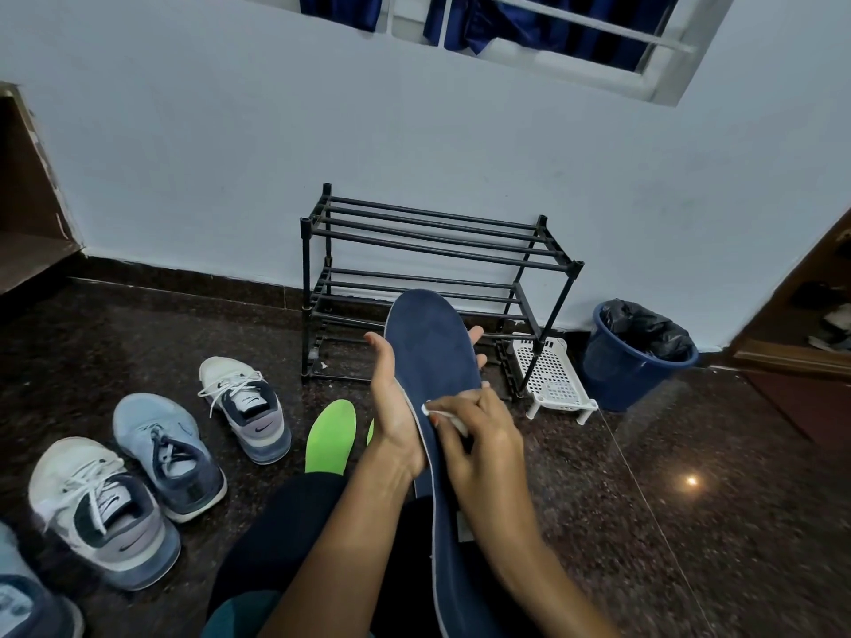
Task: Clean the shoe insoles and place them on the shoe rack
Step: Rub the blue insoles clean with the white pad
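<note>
Sitting on the dark stone floor (690,499), a person holds a blue insole (433,356) upright in front of the body, toe end up, with its heel end running down towards the lap. The left hand (396,416) cradles the blue insole from behind. Its thumb stands up along the left edge, and its fingertips (476,336) show past the right edge. The right hand (483,453) has its fingers curled and pinches a small white wipe (449,419), pressing it against the face of the blue insole near its middle.

A green insole (331,437) lies flat on the floor just left of the left wrist. A sliver of something else green shows beside it, mostly hidden by the arm.

The black shoe rack (433,250) stands against the pale wall (230,154) straight ahead, behind the raised insole. Its bars carry nothing that can be seen. A white plastic basket (552,370) sits at the rack's right foot, and a blue bin (631,361) lined with a black bag (644,326) stands further right.

To the left, four sneakers rest on the floor. There is a white sneaker (244,407) nearest the rack, a light blue sneaker (168,453), a second white one (99,513), and another (27,600) cut off at the bottom corner.
</note>
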A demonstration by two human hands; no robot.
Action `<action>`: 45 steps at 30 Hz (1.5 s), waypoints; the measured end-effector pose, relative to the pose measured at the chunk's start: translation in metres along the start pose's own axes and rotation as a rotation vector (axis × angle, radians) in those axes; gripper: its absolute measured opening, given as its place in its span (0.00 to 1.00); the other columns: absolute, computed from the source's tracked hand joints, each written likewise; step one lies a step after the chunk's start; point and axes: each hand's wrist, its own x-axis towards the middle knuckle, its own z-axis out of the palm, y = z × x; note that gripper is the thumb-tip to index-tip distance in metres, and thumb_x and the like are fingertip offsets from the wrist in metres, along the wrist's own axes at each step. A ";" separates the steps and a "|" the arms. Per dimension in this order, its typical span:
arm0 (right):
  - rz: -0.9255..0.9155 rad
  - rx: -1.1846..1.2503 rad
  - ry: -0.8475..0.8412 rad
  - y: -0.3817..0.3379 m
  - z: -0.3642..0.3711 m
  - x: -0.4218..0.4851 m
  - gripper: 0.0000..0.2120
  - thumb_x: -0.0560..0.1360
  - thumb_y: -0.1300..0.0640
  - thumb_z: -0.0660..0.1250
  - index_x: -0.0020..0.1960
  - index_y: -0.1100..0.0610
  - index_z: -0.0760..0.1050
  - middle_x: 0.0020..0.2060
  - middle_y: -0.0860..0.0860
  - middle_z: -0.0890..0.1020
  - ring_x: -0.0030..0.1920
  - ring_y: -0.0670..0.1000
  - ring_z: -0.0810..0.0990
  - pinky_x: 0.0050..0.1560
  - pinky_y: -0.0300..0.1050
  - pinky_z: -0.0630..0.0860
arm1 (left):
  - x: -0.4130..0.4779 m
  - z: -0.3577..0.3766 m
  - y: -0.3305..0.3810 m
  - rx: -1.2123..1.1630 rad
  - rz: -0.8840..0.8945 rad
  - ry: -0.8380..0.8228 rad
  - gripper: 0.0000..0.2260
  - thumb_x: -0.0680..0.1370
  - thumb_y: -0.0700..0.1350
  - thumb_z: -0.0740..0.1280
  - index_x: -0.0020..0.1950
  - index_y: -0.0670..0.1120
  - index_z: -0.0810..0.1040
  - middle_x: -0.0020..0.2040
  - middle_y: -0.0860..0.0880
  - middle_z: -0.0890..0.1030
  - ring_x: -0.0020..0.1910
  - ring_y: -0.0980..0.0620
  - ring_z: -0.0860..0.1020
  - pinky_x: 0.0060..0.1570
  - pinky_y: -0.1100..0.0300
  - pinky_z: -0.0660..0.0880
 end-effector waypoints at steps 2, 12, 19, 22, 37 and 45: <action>0.031 -0.018 0.016 0.003 -0.001 0.004 0.08 0.71 0.62 0.64 0.45 0.57 0.81 0.39 0.46 0.73 0.43 0.47 0.74 0.49 0.24 0.63 | 0.001 0.000 -0.001 0.012 0.002 0.001 0.40 0.75 0.70 0.44 0.49 0.44 0.86 0.63 0.38 0.78 0.59 0.40 0.74 0.62 0.47 0.69; 0.115 -0.029 0.098 0.013 0.002 0.018 0.07 0.72 0.68 0.66 0.47 0.60 0.80 0.40 0.48 0.72 0.44 0.50 0.74 0.48 0.27 0.65 | 0.000 0.000 0.002 0.037 -0.005 0.000 0.40 0.76 0.70 0.44 0.57 0.40 0.81 0.63 0.37 0.77 0.52 0.42 0.79 0.53 0.53 0.78; 0.057 0.027 0.024 0.006 -0.001 0.011 0.08 0.71 0.62 0.64 0.45 0.57 0.81 0.38 0.48 0.75 0.43 0.45 0.74 0.47 0.26 0.66 | 0.001 -0.002 0.001 0.074 0.005 0.027 0.39 0.75 0.70 0.43 0.58 0.41 0.78 0.62 0.37 0.78 0.59 0.40 0.76 0.60 0.48 0.73; 0.062 -0.007 0.079 0.016 -0.005 0.023 0.07 0.71 0.65 0.66 0.45 0.57 0.81 0.38 0.48 0.74 0.41 0.46 0.74 0.46 0.31 0.68 | -0.001 0.000 0.001 0.091 -0.021 0.041 0.40 0.76 0.70 0.45 0.60 0.38 0.77 0.59 0.35 0.79 0.53 0.41 0.80 0.54 0.51 0.78; 0.124 0.091 0.134 0.019 -0.007 0.032 0.07 0.70 0.68 0.69 0.43 0.58 0.80 0.38 0.47 0.78 0.42 0.40 0.76 0.46 0.27 0.69 | -0.003 0.003 0.002 0.110 -0.054 0.078 0.41 0.76 0.70 0.46 0.61 0.35 0.76 0.51 0.37 0.82 0.47 0.44 0.82 0.46 0.55 0.80; 0.123 0.114 0.119 0.016 -0.002 0.029 0.07 0.69 0.70 0.69 0.42 0.59 0.80 0.38 0.43 0.77 0.41 0.39 0.77 0.46 0.26 0.69 | -0.002 0.000 0.002 0.123 -0.028 0.061 0.40 0.76 0.70 0.45 0.55 0.36 0.78 0.46 0.37 0.83 0.43 0.44 0.83 0.44 0.55 0.81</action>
